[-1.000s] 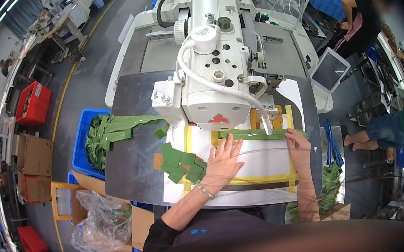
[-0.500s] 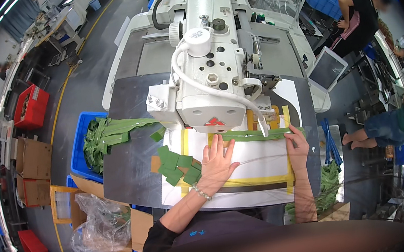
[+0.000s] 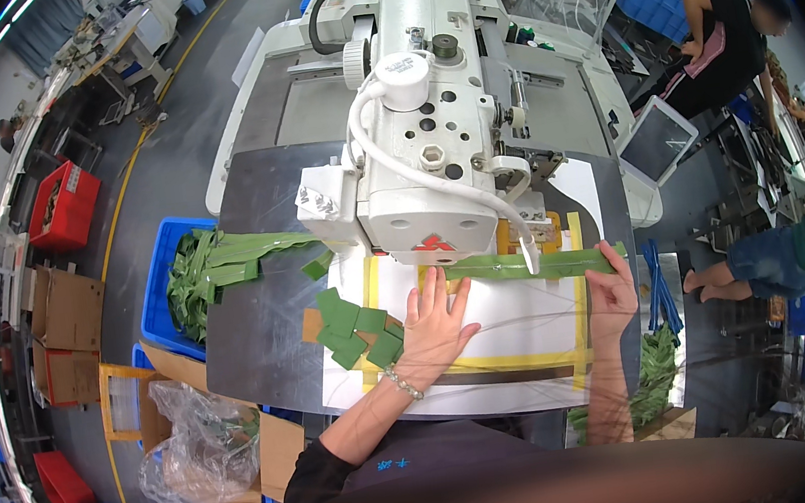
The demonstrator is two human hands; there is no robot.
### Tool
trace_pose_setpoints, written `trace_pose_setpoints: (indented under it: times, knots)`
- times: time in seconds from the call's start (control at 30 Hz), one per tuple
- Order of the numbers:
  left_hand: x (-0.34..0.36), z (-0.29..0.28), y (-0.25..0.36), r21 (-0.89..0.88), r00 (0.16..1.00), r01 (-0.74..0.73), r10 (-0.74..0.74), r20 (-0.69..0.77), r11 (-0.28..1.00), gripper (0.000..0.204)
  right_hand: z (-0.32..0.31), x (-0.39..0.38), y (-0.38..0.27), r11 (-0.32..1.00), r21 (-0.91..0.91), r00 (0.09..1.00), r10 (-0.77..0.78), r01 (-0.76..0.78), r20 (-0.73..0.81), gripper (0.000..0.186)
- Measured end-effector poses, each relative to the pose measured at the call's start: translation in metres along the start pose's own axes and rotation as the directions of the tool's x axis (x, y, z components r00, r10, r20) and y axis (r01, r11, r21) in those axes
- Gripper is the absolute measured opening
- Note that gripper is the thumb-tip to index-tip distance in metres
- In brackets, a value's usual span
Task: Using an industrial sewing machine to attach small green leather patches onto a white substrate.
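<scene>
- Standing beyond the left hand and right hand: a large white metal sewing machine.
- Beneath both hands: a smooth dark-grey worktop.
- Under the left palm, reaching toward the right hand: a white flat sheet bordered with yellow tape.
- Well left of the left hand: a blue open bin heaped with green strips.
- Between the hands, just beyond the left fingertips: a long green fabric strip.
- Right hand: pinching that strip near its right end, having just slid outward along it; the strip now seems better spread.
- Left hand: flat, fingers spread, fingertips at the strip's left end.
- Just left of the left hand: small square green fabric patches.
</scene>
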State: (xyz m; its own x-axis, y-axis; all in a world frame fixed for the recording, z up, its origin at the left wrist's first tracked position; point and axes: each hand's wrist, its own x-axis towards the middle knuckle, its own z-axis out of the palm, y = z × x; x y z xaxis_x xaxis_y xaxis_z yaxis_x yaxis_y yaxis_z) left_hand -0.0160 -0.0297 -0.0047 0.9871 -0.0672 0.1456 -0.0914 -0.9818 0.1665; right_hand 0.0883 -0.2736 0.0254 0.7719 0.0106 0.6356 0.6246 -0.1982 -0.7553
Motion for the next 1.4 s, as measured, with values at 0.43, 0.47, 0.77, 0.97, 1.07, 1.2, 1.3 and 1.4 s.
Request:
trace_pose_setpoints:
  times: [0.43,0.47,0.77,0.97,1.07,1.2,1.3,1.4]
  knots:
    - [-0.003,-0.001,0.001,0.036,0.999,-0.01,0.012,-0.045,0.999,0.068,-0.003,-0.001,0.006,0.851,-0.491,0.977,0.213,-0.186,0.001,0.026]
    - [-0.005,-0.001,0.001,0.037,0.998,-0.018,0.021,-0.056,0.999,0.068,0.005,0.004,0.001,0.845,-0.506,0.979,0.203,-0.172,0.006,0.029]
    - [-0.026,-0.016,-0.006,-0.119,0.99,-0.098,0.086,-0.109,0.988,0.051,0.102,0.012,0.025,0.965,-0.12,0.82,0.261,-0.233,0.51,0.028]
    - [-0.033,-0.017,-0.024,-0.118,0.963,-0.138,0.106,-0.248,0.983,0.042,0.139,0.008,0.051,0.843,0.135,0.794,0.421,-0.521,0.438,0.029]
    - [-0.037,-0.022,-0.031,-0.139,0.954,-0.15,0.106,-0.279,0.979,0.037,0.133,0.016,0.031,0.775,0.229,0.766,0.447,-0.59,0.461,0.029]
    - [-0.025,-0.021,-0.031,-0.203,0.952,-0.231,0.178,-0.251,0.951,0.037,0.102,-0.001,0.048,0.905,0.03,0.718,0.316,-0.425,0.62,0.026]
    - [-0.021,-0.019,-0.026,-0.227,0.954,-0.275,0.237,-0.181,0.934,0.045,0.095,0.004,0.02,0.979,-0.161,0.718,0.2,-0.124,0.667,0.025]
    - [-0.01,-0.016,-0.018,-0.252,0.954,-0.293,0.264,-0.143,0.922,0.049,0.086,0.002,0.013,0.96,-0.213,0.715,0.018,0.183,0.699,0.027]
